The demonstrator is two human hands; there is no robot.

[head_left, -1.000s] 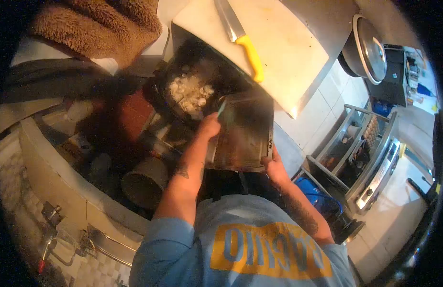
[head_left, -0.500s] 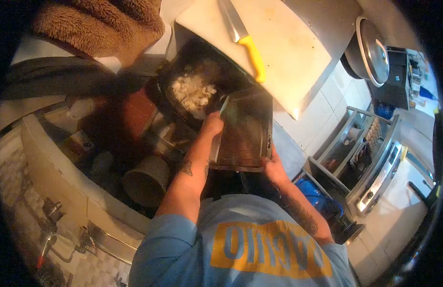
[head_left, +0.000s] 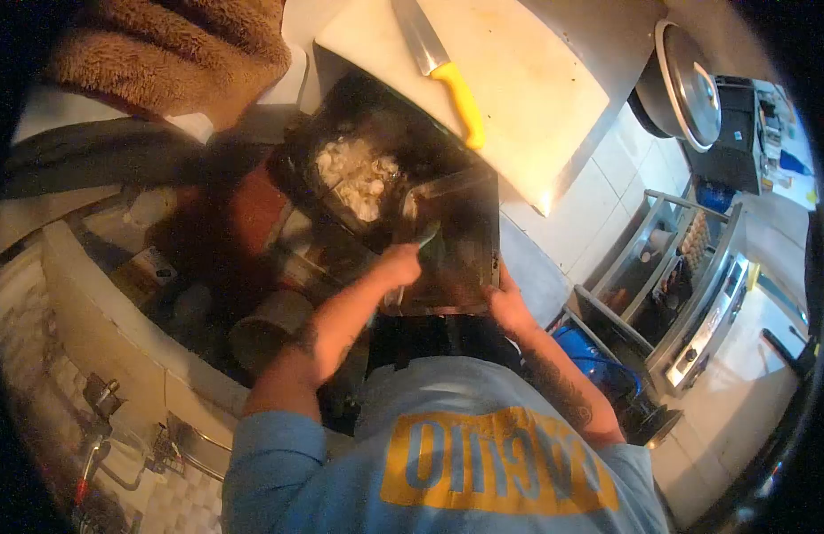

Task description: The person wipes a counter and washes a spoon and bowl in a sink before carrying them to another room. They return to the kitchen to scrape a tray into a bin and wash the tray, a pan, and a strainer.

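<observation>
My left hand [head_left: 403,265] is closed around a small flat tool with a pale greenish end [head_left: 428,233], whose exact kind is blurred. It is over the near-left part of a dark rectangular metal tray [head_left: 465,278]. With fingers around the tray's right edge and thumb on the near corner, my right hand [head_left: 508,301] grips it. The tray tilts toward a dark bin [head_left: 336,107] just beyond it, and its far end overlaps the bin's opening in this view. Pale crumpled scraps [head_left: 363,178] lie inside the bin.
Above the bin lies a white cutting board [head_left: 537,80] holding a yellow-handled knife [head_left: 465,102]. A brown towel [head_left: 172,53] hangs at upper left. To the right are a lidded pot [head_left: 688,84] and a metal rack [head_left: 639,276]. A bucket [head_left: 270,334] stands lower left.
My left hand has drawn back from the bin's edge toward me, bringing the tool over the tray. My right hand still holds the tray's right side, and the view has shifted slightly.
</observation>
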